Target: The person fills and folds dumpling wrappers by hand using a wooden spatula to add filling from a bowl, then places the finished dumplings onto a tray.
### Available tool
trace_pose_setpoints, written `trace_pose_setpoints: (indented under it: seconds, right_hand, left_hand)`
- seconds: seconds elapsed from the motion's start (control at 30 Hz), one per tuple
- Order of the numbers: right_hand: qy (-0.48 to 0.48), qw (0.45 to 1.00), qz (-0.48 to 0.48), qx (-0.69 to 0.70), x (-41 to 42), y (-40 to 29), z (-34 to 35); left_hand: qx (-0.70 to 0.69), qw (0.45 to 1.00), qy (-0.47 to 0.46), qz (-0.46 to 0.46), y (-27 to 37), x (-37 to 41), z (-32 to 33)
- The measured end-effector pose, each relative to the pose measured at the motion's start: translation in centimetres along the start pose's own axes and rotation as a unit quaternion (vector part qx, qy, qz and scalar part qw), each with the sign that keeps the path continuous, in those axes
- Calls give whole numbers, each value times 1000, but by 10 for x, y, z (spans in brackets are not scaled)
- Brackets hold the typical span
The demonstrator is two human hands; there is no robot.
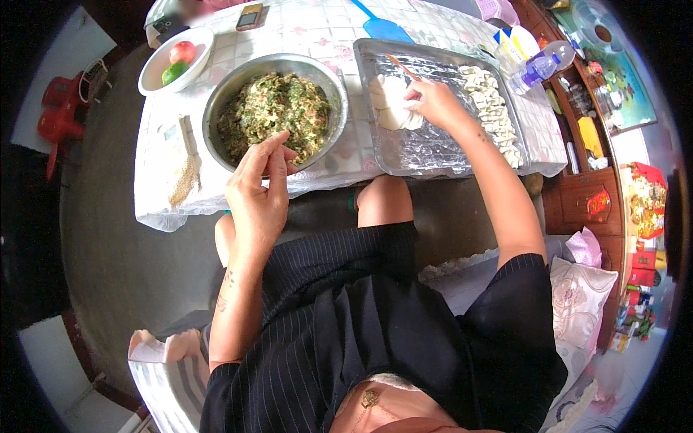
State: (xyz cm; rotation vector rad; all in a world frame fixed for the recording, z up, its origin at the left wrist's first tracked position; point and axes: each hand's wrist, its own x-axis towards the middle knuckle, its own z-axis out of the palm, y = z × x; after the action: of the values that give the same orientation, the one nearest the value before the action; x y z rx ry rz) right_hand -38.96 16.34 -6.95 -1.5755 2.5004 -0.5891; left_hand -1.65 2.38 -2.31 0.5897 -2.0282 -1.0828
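Note:
My left hand [260,181] hovers over the near rim of a metal bowl [210,135] of chopped green and pale filling [276,113], its fingers loosely bent with nothing visible between them. To the right, a metal tray [411,154] dusted with white powder holds overlapping round dough wrappers [389,94] at its left. My right hand [433,103] has its fingertips at the wrappers' right edge, and a thin orange stick [401,67] juts from its grip. Folded dumplings [490,108] line the tray's right side. The lower end of the stick is hidden by the hand.
A white bowl [146,78] with two fruits, a mobile phone [249,17] and a blue plastic swatter [384,30] lie on the covered table. A plastic bag [183,178] rests front left. Plastic bottles [533,73] lie beyond the tray's right corner. My knees are under the table edge.

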Motion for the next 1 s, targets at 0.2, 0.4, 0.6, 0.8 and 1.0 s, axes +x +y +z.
trace_pose_setpoints:
  seconds: [0.2, 0.4, 0.6, 0.8, 1.0]
  right_hand:
    - [68, 994, 64, 61, 5, -1, -6]
    - [41, 967, 13, 249, 3, -108, -56]
    - [20, 977, -174, 120, -20, -218, -44]
    - [73, 970, -192, 133, -19, -199, -39]
    - [-29, 988, -148, 33, -26, -206, -49]
  left_hand:
    - [-139, 988, -7, -72, -2, 3, -1]
    - [-484, 818, -118, -286, 17, 37, 14]
    - [-615, 711, -82, -330, -10, 55, 34]
    - [-533, 790, 68, -296, -18, 47, -14]
    - [-477, 831, 116, -261, -19, 33, -54]
